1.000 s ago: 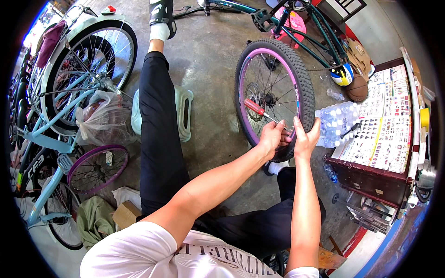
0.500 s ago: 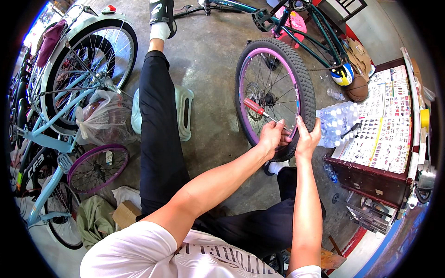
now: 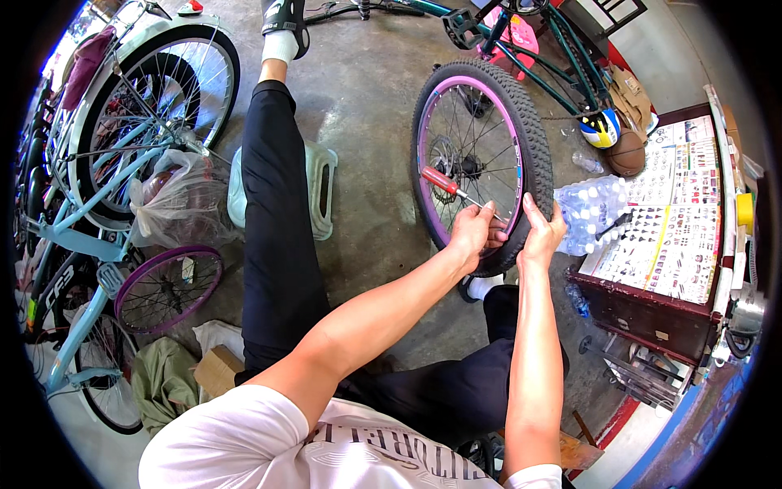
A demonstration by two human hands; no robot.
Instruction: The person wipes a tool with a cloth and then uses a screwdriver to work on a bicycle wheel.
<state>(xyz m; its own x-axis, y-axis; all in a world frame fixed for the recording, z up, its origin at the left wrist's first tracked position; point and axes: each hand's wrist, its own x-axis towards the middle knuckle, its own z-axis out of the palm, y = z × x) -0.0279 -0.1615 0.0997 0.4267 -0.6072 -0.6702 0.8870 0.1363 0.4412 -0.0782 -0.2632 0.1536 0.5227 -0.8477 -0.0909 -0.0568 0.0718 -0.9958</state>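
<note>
Right of centre, a bicycle wheel (image 3: 470,166) with a purple rim (image 3: 519,155) and a knobbly black tyre (image 3: 533,138) is held at a slant near the person's outstretched left leg (image 3: 281,212). The tyre's lower right side is clasped by the right hand (image 3: 540,239), its thumb laid on the sidewall and its fingers wrapped toward the tread. The left hand (image 3: 470,236) is mostly closed, its fingers curled at the lower rim against the shaft of a red-handled screwdriver (image 3: 440,179); whether the shaft itself is gripped cannot be told. Farther right, clear plastic bottles (image 3: 590,213) are bundled beside a table (image 3: 643,323) covered with printed picture sheets (image 3: 652,244). Farther left, a pale green stool (image 3: 323,196) is partly hidden by the leg, and a pale blue bicycle (image 3: 85,241) is seen.
</note>
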